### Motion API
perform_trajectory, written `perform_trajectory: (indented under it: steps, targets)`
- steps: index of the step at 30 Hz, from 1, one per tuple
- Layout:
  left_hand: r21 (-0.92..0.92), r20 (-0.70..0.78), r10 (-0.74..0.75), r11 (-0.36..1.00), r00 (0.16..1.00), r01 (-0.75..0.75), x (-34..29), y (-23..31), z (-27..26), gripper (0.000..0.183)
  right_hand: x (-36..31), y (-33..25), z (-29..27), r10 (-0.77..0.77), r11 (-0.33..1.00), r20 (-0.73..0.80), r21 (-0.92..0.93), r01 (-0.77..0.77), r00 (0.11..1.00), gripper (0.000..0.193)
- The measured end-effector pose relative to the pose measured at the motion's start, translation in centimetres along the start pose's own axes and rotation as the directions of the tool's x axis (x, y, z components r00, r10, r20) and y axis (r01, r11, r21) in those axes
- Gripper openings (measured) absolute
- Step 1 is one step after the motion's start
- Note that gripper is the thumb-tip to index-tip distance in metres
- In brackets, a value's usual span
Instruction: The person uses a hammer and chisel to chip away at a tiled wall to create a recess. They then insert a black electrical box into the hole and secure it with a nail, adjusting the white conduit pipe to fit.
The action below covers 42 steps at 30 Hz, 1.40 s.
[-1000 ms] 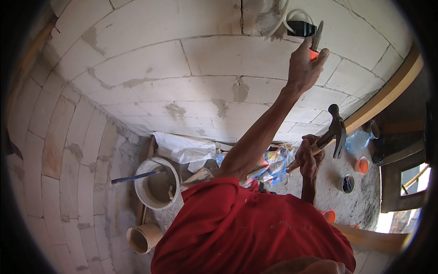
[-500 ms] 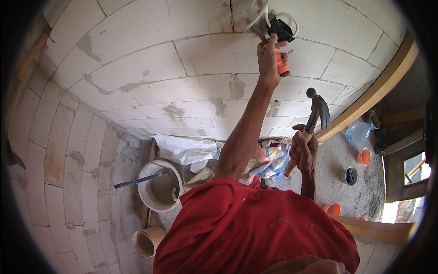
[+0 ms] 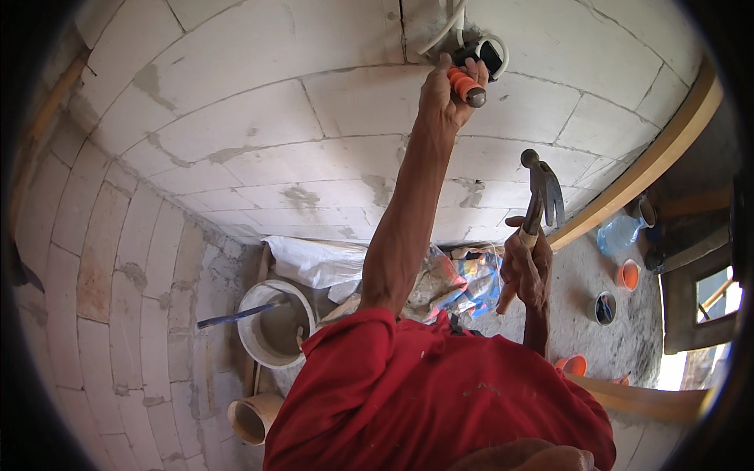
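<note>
My left hand reaches up to the block wall, its fingers wrapped round the ribbed orange grip of a chisel. The round metal butt of the chisel points back toward me; its blade is hidden behind my hand. Just beyond the fingers, a black electrical box sits in the wall, with white cables looping out above and around it. Lower and to the right, my right hand is closed on the wooden handle of a claw hammer. The hammer's head is up, apart from the chisel and wall.
To the left stands a white bucket with a blue-handled tool across it, near a pale cylindrical container. White sacking and colourful bags lie along the wall's foot. A wooden beam, water bottle and orange buckets are at right.
My left hand has shifted slightly left and turned the chisel, so its butt now faces me more. The hammer in my right hand has moved only a little.
</note>
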<state>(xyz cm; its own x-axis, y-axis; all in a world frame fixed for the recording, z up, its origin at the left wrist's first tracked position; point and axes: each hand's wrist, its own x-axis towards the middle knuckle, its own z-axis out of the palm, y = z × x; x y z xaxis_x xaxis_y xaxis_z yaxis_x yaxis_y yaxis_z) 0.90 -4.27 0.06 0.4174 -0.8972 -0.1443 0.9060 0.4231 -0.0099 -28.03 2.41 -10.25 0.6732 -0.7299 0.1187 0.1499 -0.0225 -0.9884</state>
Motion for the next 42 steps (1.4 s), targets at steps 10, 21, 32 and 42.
perform_trajectory:
  steps: [10,21,32,42]
  targets:
    - [-0.219,0.061,-0.011,0.975,0.998,0.024,1.5,0.6,0.3,0.032,4.6,-5.8,5.5,-0.593,0.804,-0.24,-0.133,0.58,0.768,0.074]
    - [-0.111,0.162,-0.044,0.992,0.986,0.063,3.4,3.1,-1.6,0.032,7.9,-0.9,10.4,-0.259,0.95,-0.261,-0.243,0.196,0.93,0.039]
    - [-0.083,0.138,-0.121,0.988,0.983,0.133,3.6,4.2,-2.2,0.036,8.6,-1.4,10.7,-0.249,0.968,-0.353,-0.121,0.22,0.902,0.029]
    - [0.395,0.314,-0.192,0.917,0.93,0.056,2.5,10.2,-5.1,0.035,7.6,-0.8,10.2,-0.17,0.911,-0.196,-0.405,0.078,0.966,0.048]
